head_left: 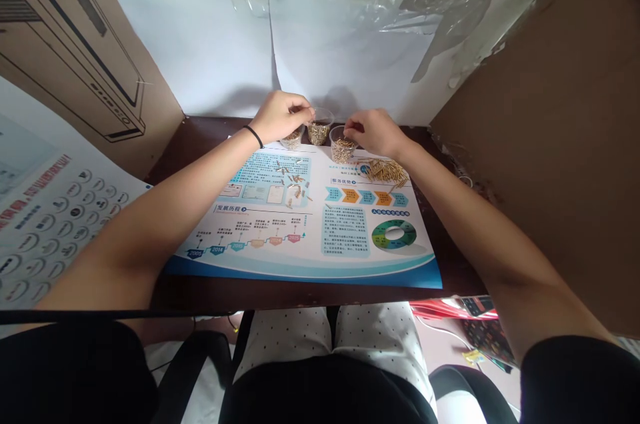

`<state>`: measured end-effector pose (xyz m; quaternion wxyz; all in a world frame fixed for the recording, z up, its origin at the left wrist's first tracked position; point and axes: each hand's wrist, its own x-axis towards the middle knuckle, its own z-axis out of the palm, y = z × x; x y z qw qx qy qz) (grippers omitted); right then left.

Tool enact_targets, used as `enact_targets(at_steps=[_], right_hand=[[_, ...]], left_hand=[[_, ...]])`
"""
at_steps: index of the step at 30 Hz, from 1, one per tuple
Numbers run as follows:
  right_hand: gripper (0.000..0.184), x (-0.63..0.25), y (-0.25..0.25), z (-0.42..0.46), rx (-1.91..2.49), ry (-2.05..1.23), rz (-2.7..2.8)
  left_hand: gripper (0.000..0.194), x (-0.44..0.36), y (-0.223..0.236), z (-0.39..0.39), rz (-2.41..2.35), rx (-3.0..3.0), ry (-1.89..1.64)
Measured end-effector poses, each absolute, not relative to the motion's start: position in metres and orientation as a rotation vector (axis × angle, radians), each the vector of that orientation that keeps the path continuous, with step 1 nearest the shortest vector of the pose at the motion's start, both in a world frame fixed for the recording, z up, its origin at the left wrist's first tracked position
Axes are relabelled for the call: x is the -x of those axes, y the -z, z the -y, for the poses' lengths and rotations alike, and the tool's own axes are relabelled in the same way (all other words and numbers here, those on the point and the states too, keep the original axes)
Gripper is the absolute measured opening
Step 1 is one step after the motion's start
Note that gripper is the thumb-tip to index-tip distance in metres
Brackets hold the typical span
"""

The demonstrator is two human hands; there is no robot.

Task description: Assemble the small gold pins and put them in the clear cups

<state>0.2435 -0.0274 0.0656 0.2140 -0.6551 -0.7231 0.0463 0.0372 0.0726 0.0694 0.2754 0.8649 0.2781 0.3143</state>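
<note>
Three clear plastic cups of small metal pieces stand in a row at the table's back. My left hand (283, 116) reaches over the left cup (291, 139), its fingertips pinched at the rim of the middle cup (319, 131); whatever is between them is too small to make out. Closed fingers of my right hand (376, 131) dip to the rim of the right cup (343, 149), which holds gold-coloured pins; their grip is hidden. Below that hand lies a pile of gold-coloured pins (385, 172). Loose small silvery and copper-coloured pieces (296, 185) are scattered left of centre.
A printed poster (300, 257) covers much of the dark brown table (210, 292). White sheeting (210, 44) rises behind the cups. Cardboard walls flank the table on the left (90, 44) and right (550, 117). Another printed sheet (45, 211) leans at left.
</note>
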Motion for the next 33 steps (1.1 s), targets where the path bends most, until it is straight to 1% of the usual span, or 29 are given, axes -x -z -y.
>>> enact_targets(at_steps=[8,13,18,21,27,33], right_hand=[[0.012,-0.241,-0.071,0.031,1.798,-0.162,2.112],[0.019,-0.242,-0.072,0.037,1.77,-0.035,2.052],[0.024,-0.242,-0.071,0.046,1.727,-0.002,2.017],[0.025,-0.241,-0.067,0.054,1.699,0.015,1.978],[0.024,-0.241,-0.058,0.07,1.636,0.058,1.914],[0.024,-0.238,-0.045,0.082,1.551,-0.049,1.917]], left_hand=[[0.018,-0.045,-0.066,-0.087,-0.76,-2.262,-0.843],[0.02,-0.032,-0.076,-0.086,-0.89,-2.384,-0.896],[0.017,-0.018,-0.091,-0.083,-1.032,-2.526,-0.703],[0.018,-0.013,-0.094,-0.081,-1.03,-2.58,-0.616],[0.023,-0.016,-0.096,-0.073,-0.945,-2.668,-0.603],[0.024,-0.047,-0.098,-0.085,-1.029,-2.787,-0.537]])
